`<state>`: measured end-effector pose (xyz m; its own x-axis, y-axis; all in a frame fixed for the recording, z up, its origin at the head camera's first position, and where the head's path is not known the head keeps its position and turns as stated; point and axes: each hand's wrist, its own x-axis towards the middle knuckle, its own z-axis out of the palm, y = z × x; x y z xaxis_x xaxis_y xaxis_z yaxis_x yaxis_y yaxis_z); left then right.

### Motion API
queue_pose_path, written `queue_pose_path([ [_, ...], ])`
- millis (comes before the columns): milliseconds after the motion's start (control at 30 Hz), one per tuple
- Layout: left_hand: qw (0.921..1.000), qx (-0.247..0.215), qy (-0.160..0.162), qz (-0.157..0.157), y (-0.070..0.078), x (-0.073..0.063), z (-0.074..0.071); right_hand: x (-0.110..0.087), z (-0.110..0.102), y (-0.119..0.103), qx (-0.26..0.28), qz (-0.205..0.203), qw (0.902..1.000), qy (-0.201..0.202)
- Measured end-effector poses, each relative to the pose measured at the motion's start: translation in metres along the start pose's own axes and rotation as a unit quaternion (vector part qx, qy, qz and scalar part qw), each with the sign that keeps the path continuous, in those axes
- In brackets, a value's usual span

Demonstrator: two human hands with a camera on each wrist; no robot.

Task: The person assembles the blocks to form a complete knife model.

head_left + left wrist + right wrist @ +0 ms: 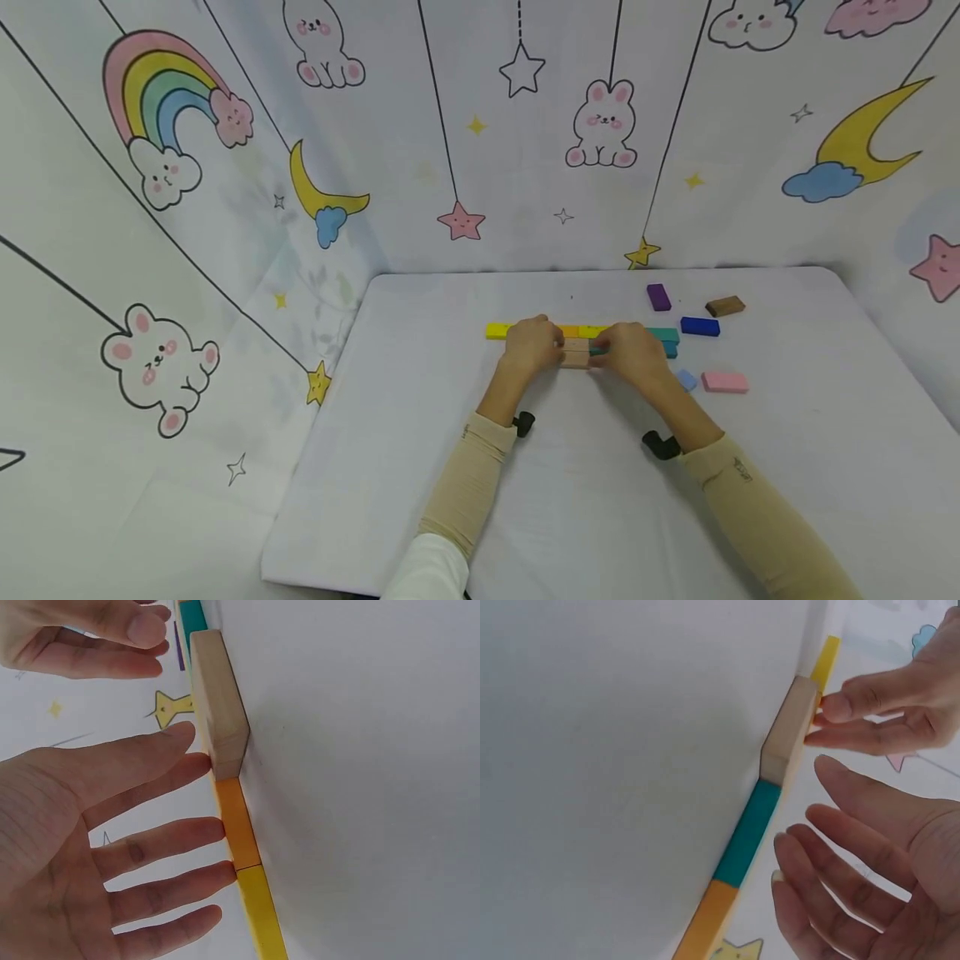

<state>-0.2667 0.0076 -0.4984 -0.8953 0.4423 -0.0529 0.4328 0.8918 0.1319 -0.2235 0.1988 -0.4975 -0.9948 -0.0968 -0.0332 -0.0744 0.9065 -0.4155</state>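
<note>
A row of coloured blocks runs across the white table, with a yellow block (496, 332) at its left end. In front of its middle lies a plain wooden block (575, 360). My left hand (534, 343) is at its left end; in the left wrist view the straight fingers (161, 840) reach to the orange block (238, 823) and the wooden block (223, 705). On the other side is my right hand (633, 350). Its loosely bent fingers (840, 877) hover beside the teal block (748, 832) in the right wrist view, with nothing between them and the thumb.
Loose blocks lie to the right of the row: purple (658, 297), brown (725, 306), dark blue (701, 326), pink (724, 382) and light blue (686, 381). A patterned cloth wall (420, 158) stands along the back and left of the table.
</note>
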Motion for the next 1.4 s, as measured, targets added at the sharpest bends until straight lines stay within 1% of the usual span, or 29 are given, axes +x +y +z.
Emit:
queue_pose_path([
  [100, 1.0, 0.005, 0.003, 0.0, 0.001, 0.0, 0.002, -0.003, -0.002, 0.008, 0.007, 0.0, 1.0, 0.005],
  [267, 0.9998, 0.017, 0.009, -0.005, 0.004, -0.001, 0.003, -0.008, -0.008, 0.022, 0.011, -0.006, 0.9994, 0.031],
  [467, 0.9993, 0.029, 0.019, -0.012, 0.006, 0.001, 0.006, -0.014, -0.016, 0.039, 0.014, 0.004, 0.9975, 0.07],
  [633, 0.9991, 0.036, 0.015, -0.016, 0.006, 0.002, 0.008, -0.017, -0.02, 0.058, 0.011, 0.01, 0.9949, 0.099],
  [800, 0.999, 0.035, 0.02, -0.018, 0.007, 0.002, 0.008, -0.021, -0.029, 0.076, 0.007, 0.013, 0.9911, 0.132],
  [900, 0.9991, 0.034, 0.017, -0.019, 0.008, 0.002, 0.007, -0.023, -0.033, 0.086, 0.004, 0.023, 0.9902, 0.138],
  [1000, 0.9989, 0.039, 0.014, -0.019, 0.009, 0.001, 0.004, -0.023, -0.037, 0.096, -0.003, 0.038, 0.9906, 0.131],
  [1133, 0.9987, 0.045, 0.014, -0.018, 0.011, 0.001, 0.003, -0.023, -0.041, 0.106, -0.014, 0.051, 0.9932, 0.104],
  [1200, 0.9988, 0.044, 0.014, -0.017, 0.012, 0.001, 0.003, -0.023, -0.044, 0.111, -0.023, 0.052, 0.9953, 0.079],
  [1300, 0.9988, 0.043, 0.016, -0.016, 0.012, 0.001, 0.005, -0.024, -0.046, 0.117, -0.034, 0.049, 0.9979, 0.028],
  [1400, 0.9988, 0.041, 0.022, -0.013, 0.012, 0.002, 0.006, -0.026, -0.046, 0.123, -0.04, 0.049, 0.9977, -0.022],
])
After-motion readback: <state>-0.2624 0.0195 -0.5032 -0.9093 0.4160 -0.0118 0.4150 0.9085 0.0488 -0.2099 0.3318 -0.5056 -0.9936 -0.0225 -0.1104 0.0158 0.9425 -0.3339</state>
